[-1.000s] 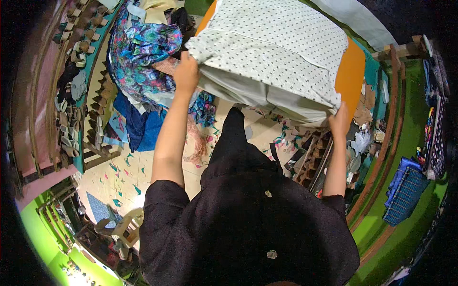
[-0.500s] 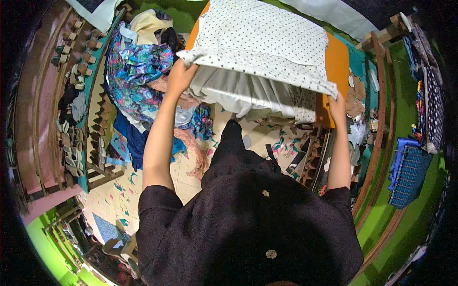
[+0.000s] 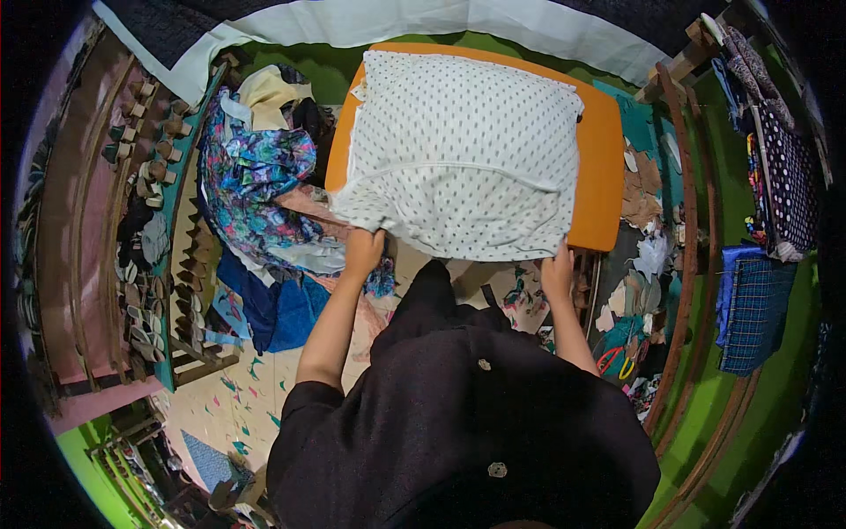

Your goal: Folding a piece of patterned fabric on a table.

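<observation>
Cloth edge [image 3: 476, 247] lower now; ends in L grip [image 3: 362, 253], R grip [image 3: 557, 271]

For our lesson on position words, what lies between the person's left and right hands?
In the head view, the near edge of the dotted white cloth spans from the left hand to the right hand.

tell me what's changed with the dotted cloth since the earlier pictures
The left hand and right hand have brought the near edge of the white dotted cloth down; the raised opening under it no longer shows, and it lies flatter over the orange tabletop. Both hands still hold that edge. The floral cloth stays heaped on the left.
</observation>
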Demonstrator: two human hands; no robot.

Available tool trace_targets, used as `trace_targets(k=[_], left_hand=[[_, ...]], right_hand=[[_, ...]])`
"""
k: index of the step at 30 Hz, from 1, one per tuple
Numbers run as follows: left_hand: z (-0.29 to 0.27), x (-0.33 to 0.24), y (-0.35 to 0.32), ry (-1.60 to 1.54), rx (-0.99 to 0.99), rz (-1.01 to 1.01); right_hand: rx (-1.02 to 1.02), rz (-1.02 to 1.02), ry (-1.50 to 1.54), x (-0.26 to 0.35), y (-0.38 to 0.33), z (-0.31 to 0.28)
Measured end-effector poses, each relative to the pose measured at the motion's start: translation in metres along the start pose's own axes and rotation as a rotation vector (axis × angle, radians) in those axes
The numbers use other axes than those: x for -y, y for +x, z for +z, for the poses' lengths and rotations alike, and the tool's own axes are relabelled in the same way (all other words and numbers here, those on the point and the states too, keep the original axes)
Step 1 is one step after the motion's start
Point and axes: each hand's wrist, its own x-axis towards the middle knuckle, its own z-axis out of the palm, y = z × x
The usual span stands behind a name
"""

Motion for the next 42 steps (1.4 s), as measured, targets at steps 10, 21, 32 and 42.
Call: trace_targets(k=[10, 21, 32, 42], left_hand=[[0.063, 0.023, 0.06, 0.469, 0.295, 0.065], [0.112, 0.042, 0.196, 0.455, 0.288, 0.035], [0.162, 0.063, 0.366, 0.462, 0.185, 0.119], [0.157, 0.073, 0.424, 0.217, 0.177, 0.071]], right_hand=[[0.2, 0.199, -0.251, -0.001, 0.043, 0.055], [0.057, 0.165, -0.251, 0.016, 0.158, 0.071], [0.015, 0.148, -0.416, 0.028, 0.312, 0.084], [-0.084, 0.115, -0.257, 0.037, 0.386, 0.085]])
